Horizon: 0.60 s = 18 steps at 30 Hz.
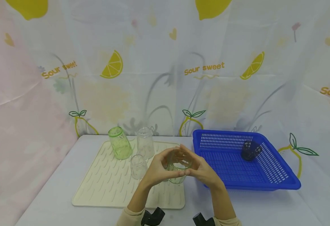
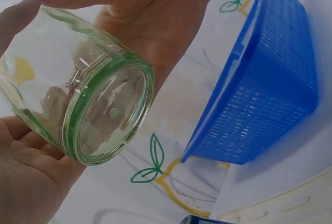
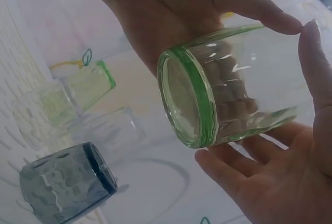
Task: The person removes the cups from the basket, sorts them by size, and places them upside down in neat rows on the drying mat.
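I am holding a green-tinted glass (image 1: pixel 177 169) between both hands, above the near right corner of the cream drying mat (image 1: pixel 102 185) and just left of the blue basket (image 1: pixel 266 183). My left hand (image 1: pixel 156 171) is cupping the glass from the left, its fingers curving round the wall, and my right hand (image 1: pixel 201 171) is doing the same from the right, fingertips meeting the other hand's over the top. In the right wrist view the glass (image 3: pixel 233 86) is lying on its side, its thick green base facing the camera. The basket's near rim is sitting just beside my right wrist, so there is little room that way; the bare white table (image 1: pixel 54 201) is lying open to the left of the mat and in front of it. On the mat, a green glass (image 1: pixel 120 143), a tall clear glass (image 1: pixel 145 142) and a small clear glass (image 1: pixel 138 166) are standing upturned, close together at the far side. The basket is holding one dark glass (image 1: pixel 250 150), lying tilted near its far right corner.
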{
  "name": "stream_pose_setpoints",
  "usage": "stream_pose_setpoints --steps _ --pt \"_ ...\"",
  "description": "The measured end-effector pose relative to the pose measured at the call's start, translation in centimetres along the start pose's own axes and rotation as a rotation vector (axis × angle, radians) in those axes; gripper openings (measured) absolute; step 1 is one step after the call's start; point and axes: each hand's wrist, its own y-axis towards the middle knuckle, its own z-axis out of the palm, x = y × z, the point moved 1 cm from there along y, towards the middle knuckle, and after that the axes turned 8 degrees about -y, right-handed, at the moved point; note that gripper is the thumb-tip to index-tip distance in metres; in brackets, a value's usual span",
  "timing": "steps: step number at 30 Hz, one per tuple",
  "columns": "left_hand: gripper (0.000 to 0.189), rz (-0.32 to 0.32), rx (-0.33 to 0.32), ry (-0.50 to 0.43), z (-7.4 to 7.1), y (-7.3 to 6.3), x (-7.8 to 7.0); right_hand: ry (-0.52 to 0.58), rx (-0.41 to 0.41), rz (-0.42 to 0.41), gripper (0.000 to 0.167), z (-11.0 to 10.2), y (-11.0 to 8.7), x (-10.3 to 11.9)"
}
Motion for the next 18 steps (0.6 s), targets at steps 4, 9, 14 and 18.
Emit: stream_pose_setpoints --steps 4,9,14,18 --pt "0.065 0.057 0.006 0.011 0.2 0.2 -0.3 0.011 -0.022 -0.009 0.084 0.1 -0.1 -0.2" --pt "0.068 0.102 -0.010 0.047 0.2 0.4 -1.0 0.066 -0.064 0.029 0.078 0.5 -0.5 -0.7" --pt "0.072 0.078 -0.012 0.044 0.4 0.6 -1.4 0.140 -0.066 0.040 0.064 1.4 -0.5 -1.3" --pt "0.071 0.097 -0.011 0.023 0.5 0.9 -1.6 0.220 -0.069 0.006 0.062 2.0 -0.3 -1.8"
